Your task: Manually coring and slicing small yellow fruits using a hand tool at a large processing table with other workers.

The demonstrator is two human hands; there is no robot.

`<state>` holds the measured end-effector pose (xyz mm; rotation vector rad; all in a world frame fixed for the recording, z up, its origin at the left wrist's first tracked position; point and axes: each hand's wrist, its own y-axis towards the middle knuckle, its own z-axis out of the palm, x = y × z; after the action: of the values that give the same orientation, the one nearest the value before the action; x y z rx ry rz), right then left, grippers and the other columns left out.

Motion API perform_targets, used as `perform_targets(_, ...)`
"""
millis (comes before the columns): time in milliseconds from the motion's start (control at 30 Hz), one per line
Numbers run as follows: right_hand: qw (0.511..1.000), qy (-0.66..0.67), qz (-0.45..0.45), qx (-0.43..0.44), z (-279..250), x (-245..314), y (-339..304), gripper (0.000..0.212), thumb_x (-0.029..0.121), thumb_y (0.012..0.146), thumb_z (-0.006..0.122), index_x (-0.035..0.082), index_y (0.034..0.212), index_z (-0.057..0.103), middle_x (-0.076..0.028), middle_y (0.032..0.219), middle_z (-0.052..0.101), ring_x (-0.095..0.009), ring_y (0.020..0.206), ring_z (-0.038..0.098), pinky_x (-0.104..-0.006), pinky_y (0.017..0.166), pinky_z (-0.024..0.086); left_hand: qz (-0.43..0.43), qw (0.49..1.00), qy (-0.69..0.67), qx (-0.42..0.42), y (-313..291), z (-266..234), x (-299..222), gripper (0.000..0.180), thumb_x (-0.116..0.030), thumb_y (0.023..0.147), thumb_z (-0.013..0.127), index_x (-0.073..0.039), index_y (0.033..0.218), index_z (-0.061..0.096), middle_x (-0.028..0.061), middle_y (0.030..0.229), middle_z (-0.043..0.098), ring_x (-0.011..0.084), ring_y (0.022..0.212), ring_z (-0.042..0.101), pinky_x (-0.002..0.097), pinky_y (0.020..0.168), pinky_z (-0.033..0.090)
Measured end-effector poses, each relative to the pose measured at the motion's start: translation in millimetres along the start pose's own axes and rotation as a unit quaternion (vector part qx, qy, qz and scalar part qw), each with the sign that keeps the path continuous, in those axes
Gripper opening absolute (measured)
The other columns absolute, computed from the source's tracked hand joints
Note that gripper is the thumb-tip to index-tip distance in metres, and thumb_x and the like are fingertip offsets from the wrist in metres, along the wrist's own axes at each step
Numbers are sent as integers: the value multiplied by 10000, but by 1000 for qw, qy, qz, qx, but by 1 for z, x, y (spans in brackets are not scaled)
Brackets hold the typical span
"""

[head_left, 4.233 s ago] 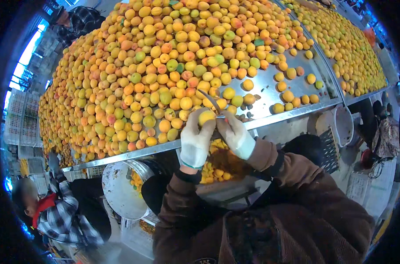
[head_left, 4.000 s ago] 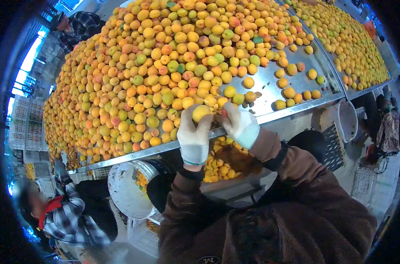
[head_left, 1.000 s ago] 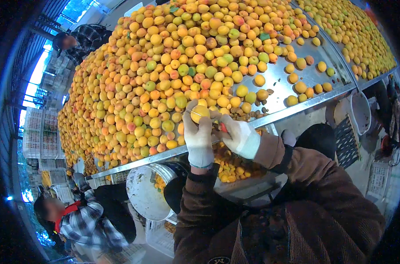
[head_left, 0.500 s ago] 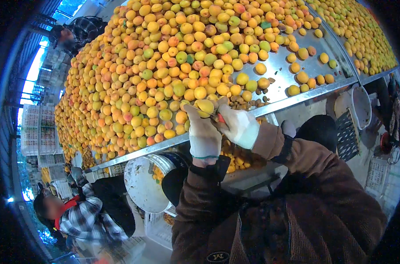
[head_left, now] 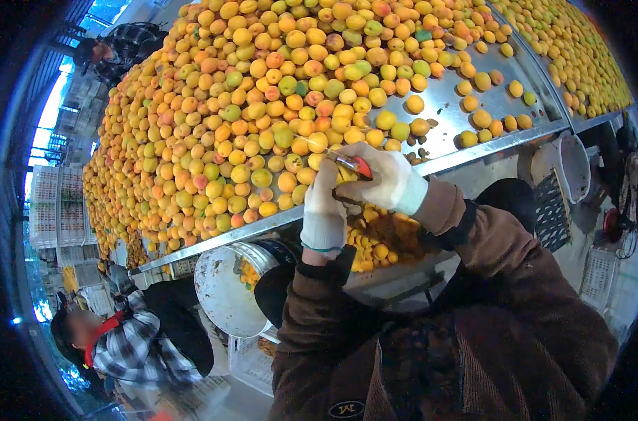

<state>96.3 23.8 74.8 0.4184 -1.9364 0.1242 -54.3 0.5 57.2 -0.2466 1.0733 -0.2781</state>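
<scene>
A steel tabletop (head_left: 473,105) heaped with apricots (head_left: 263,119) fills the shed, a bucket (head_left: 227,288) and fruit-filled tub (head_left: 382,245) below its edge, where gloved left hand (head_left: 324,210) grips an apricot (head_left: 345,175) and right hand (head_left: 385,179) clamps a red-handled knife (head_left: 352,165).

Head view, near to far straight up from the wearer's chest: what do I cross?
Brown sleeve → left hand → table edge → heap of yellow-orange fruit → person in plaid at the far side.
</scene>
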Motion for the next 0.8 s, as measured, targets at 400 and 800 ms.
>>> perform_targets(400,950,257,176,-32,-26,-17,-2,360,243,859,643,30,1143,584,-12,822,632,-109,706,576,-263,655,489,70,997,-39,18,2,9,-14,488,22,858,518,65,1336,427,185,1260,531,270,1139,541,383,986,434)
perform_targets(800,919,324,128,-182,-36,11,-1,230,237,892,626,32,964,552,-30,648,535,-114,434,454,-250,417,378,87,995,52,-12,2,23,1,421,-59,928,555,63,1318,456,140,1253,513,214,1108,544,371,955,490)
